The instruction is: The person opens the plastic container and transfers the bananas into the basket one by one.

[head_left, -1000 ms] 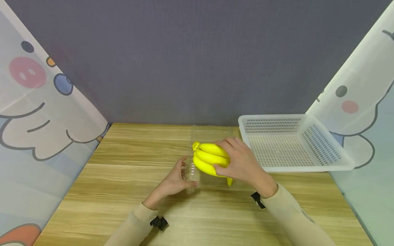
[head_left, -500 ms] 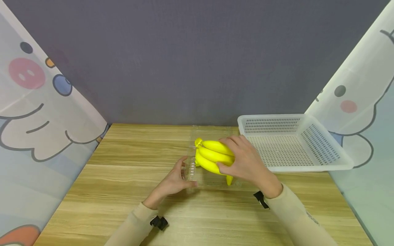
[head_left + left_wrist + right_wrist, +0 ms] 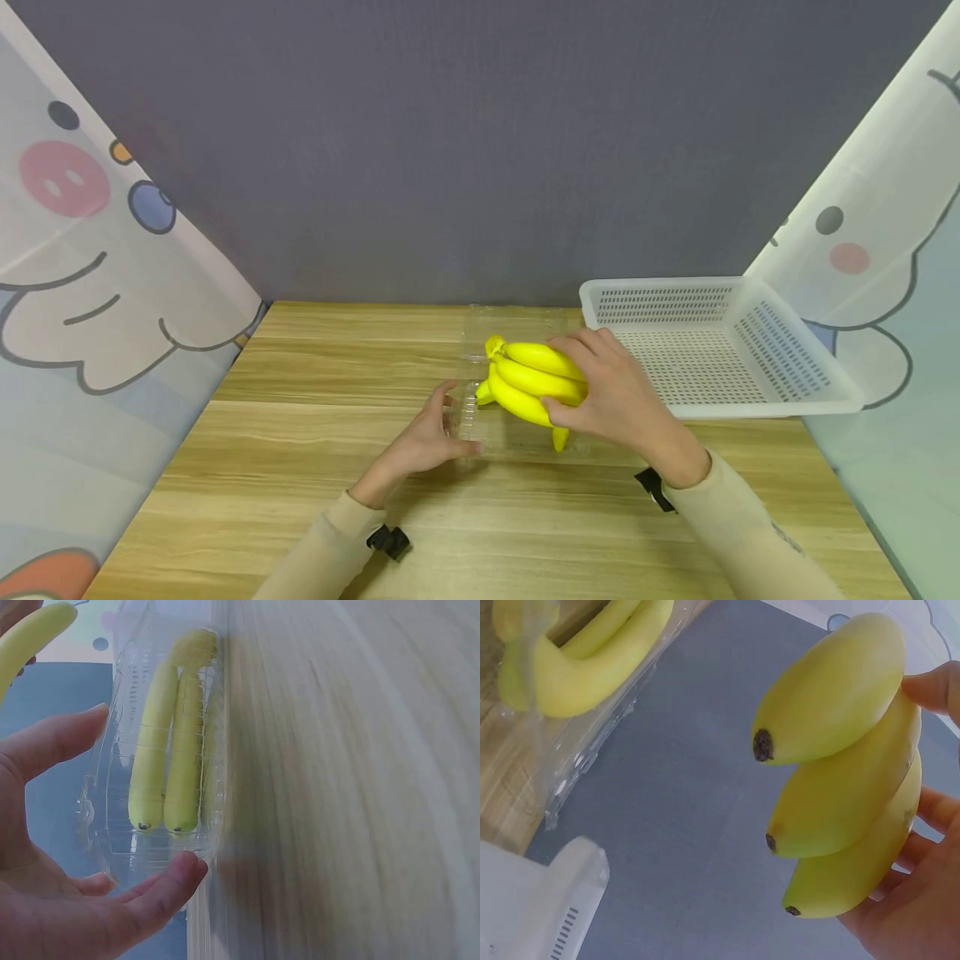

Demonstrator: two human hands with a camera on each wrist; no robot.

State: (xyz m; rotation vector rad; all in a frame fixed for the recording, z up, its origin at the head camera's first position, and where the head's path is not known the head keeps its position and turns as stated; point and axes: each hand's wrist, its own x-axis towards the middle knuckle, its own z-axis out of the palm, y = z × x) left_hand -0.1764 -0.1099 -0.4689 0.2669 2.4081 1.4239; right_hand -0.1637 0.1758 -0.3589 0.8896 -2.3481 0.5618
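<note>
My right hand [image 3: 618, 400] grips a bunch of yellow bananas [image 3: 536, 379] from above, thumb on the near side and fingers on the far side. The held bunch hangs in the air above an opened clear plastic clamshell box [image 3: 124, 769]. Inside the box lies another bunch of bananas [image 3: 154, 750], mostly hidden from the head view by the held one. My left hand [image 3: 422, 437] holds the left end of the box, thumb at the near corner and fingers along the left side. The right wrist view shows dark tips on the held bananas [image 3: 840, 780].
A white perforated plastic basket [image 3: 787, 408] stands at the back right of the wooden table [image 3: 322, 392]. The box's lid [image 3: 517, 321] lies folded back toward the grey rear panel [image 3: 450, 150]. Printed cartoon panels [image 3: 127, 275] flank both sides.
My right hand has moved the held bunch a little to the right, uncovering more of the bananas in the box. The left hand and the box have stayed in place.
</note>
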